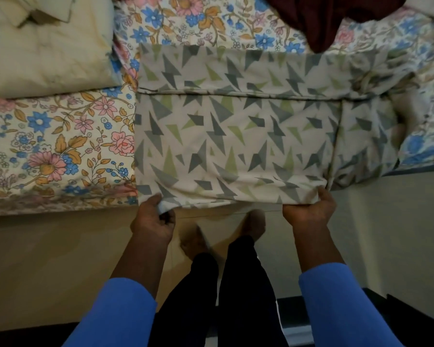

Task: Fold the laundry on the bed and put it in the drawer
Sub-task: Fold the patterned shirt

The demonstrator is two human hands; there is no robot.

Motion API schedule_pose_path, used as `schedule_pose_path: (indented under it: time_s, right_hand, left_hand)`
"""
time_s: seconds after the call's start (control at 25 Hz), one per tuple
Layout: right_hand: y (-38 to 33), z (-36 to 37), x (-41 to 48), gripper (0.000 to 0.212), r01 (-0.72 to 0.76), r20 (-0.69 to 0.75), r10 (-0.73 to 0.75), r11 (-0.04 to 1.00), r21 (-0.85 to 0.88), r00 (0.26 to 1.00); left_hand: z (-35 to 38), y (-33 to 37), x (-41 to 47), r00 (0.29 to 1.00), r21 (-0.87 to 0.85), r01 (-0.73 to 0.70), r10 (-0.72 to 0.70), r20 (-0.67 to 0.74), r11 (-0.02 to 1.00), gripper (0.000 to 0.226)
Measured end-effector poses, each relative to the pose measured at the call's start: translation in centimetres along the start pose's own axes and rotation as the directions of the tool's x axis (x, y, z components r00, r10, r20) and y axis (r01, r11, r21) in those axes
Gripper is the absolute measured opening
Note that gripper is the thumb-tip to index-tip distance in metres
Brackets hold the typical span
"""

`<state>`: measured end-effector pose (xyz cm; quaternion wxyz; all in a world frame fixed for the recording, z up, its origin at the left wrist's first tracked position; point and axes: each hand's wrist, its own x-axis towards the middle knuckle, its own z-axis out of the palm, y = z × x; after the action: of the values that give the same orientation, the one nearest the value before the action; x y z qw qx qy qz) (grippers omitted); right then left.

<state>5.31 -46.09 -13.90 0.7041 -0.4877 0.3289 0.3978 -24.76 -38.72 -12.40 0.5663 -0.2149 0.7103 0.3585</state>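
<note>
The left hand point(152, 219) is gripping the near left corner of a patterned cloth point(231, 131), with its fingers curled in and a bit of the fabric bunched between them. The right hand point(309, 209) is pinching the same near edge further right, with the thumb lying on top of the fabric and the other fingers tucked under it. Both hands are sitting at the bed's near edge, well apart from each other, and blue sleeves point(346, 304) are covering the forearms.

The cloth, pale with grey and green triangles, is lying mostly flat on the bed point(60, 136), which is wearing a floral sheet. A straight fold or seam line is crossing the cloth from side to side in its far half. Its right part is lying rumpled and blurred beyond a vertical crease.

A cream folded piece point(48, 51) is resting on the bed at the far left, apart from the cloth. A dark maroon garment point(331, 18) is lying at the far edge, just touching the cloth's far side. Below the hands, the person's bare feet point(254, 221) are standing on a pale floor point(48, 259).
</note>
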Motion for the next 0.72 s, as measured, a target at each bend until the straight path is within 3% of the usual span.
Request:
schedule_pose_path:
  time_s: [0.12, 0.16, 0.28, 0.4, 0.44, 0.48, 0.52, 0.6, 0.64, 0.68, 0.72]
  right_hand:
    - [-1.7, 2.8, -2.6, 0.081, 0.085, 0.004, -0.085, 0.994, -0.073, 0.996]
    - [-2.3, 4.6, -3.3, 0.075, 0.116, 0.002, -0.117, 0.985, -0.132, 0.993]
    - [-3.3, 11.6, -4.4, 0.017, 0.244, 0.047, -0.240, 0.933, -0.265, 0.970]
    - [-3.1, 18.5, -2.6, 0.005, 0.293, 0.131, -0.263, 0.886, -0.360, 0.956]
    - [-2.7, 20.1, -1.9, 0.016, 0.285, 0.199, -0.216, 0.850, -0.444, 0.956]
    - [-2.2, 20.9, -0.9, 0.033, 0.309, 0.272, -0.181, 0.764, -0.566, 0.945]
    - [-1.5, 21.2, -0.1, 0.044, 0.376, 0.354, -0.161, 0.603, -0.703, 0.921]
    - [-0.7, 20.3, 1.8, 0.055, 0.559, 0.538, -0.185, 0.087, -0.824, 0.822]
    - [-0.5, 19.7, 2.2, 0.053, 0.585, 0.594, -0.185, -0.106, -0.804, 0.783]
    - [-0.3, 19.3, 2.4, 0.047, 0.604, 0.637, -0.185, -0.207, -0.769, 0.748]
    - [-0.1, 18.9, 2.5, 0.041, 0.635, 0.678, -0.191, -0.243, -0.734, 0.710]
  left_hand:
    - [0.7, 1.7, -3.3, 0.992, -0.098, -0.114, 0.119, 0.047, 0.989, 0.022]
    - [1.5, 2.6, -4.5, 0.984, -0.138, -0.137, 0.151, 0.097, 0.981, 0.018]
    - [6.1, 6.6, -6.5, 0.941, -0.236, -0.167, 0.227, 0.253, 0.957, 0.010]
    - [11.7, 9.5, -5.3, 0.926, -0.254, -0.136, 0.214, 0.311, 0.958, 0.012]
    - [13.0, 10.1, -4.5, 0.930, -0.233, -0.138, 0.207, 0.304, 0.963, 0.015]
    - [14.0, 10.3, -3.6, 0.930, -0.186, -0.157, 0.208, 0.304, 0.970, 0.021]
    - [14.8, 10.3, -2.9, 0.924, -0.120, -0.203, 0.231, 0.305, 0.972, 0.028]
    - [15.4, 9.5, -2.2, 0.884, 0.057, -0.395, 0.362, 0.295, 0.917, 0.036]
    - [15.3, 8.7, -2.4, 0.819, 0.232, -0.566, 0.506, 0.271, 0.791, 0.039]
    - [15.1, 7.4, -2.6, 0.669, 0.435, -0.732, 0.675, 0.311, 0.525, 0.042]
    - [14.8, 5.8, -3.1, 0.475, 0.516, -0.829, 0.758, 0.448, 0.214, 0.043]
